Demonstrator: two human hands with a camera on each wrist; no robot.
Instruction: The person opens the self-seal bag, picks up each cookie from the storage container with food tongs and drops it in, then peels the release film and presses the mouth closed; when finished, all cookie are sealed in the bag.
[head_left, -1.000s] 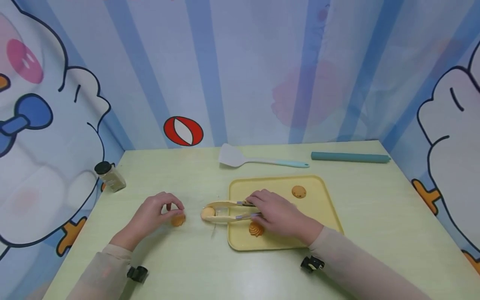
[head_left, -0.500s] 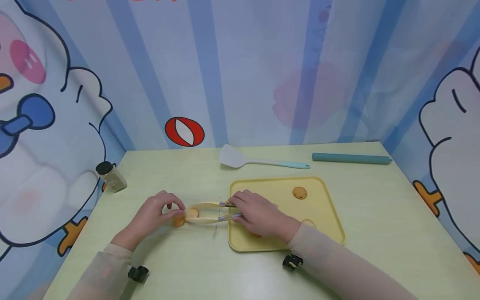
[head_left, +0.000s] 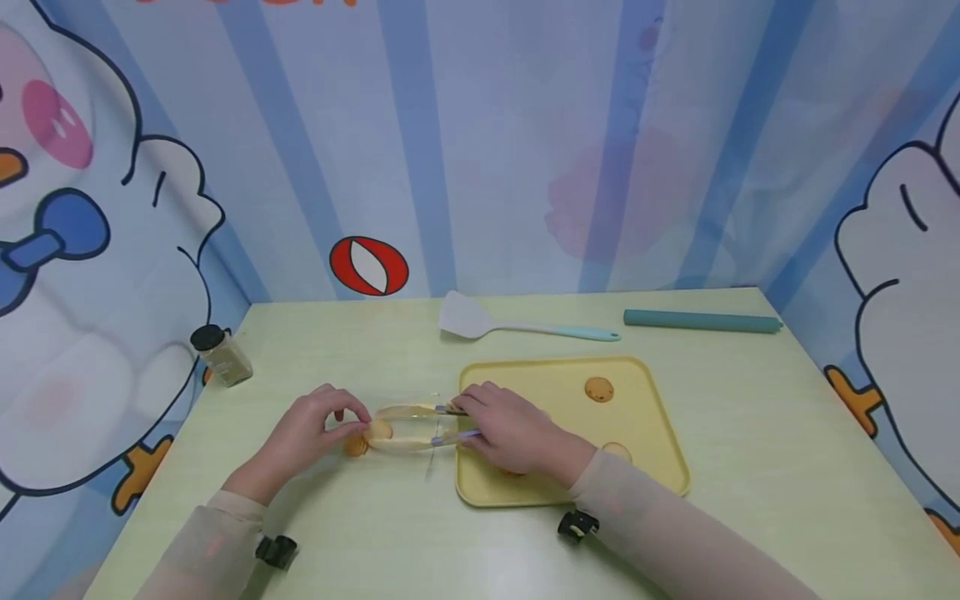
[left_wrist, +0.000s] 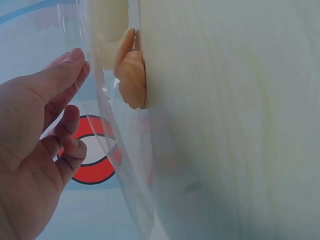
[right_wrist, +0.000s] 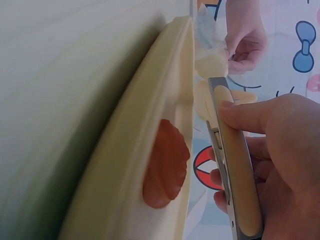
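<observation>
Yellow tongs — gripped in the right hand — reach into a clear bag the left hand pinches.

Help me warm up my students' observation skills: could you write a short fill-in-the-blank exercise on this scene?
1. In the head view, the tongs in the right hand reach past the ____ edge of the tray.
2. The tray is pale ____ in colour.
3. In the head view, the teal rod lies to the ____ of the spatula.
4. The lid of the jar is coloured ____.

Missing words: left; yellow; right; black.
</observation>
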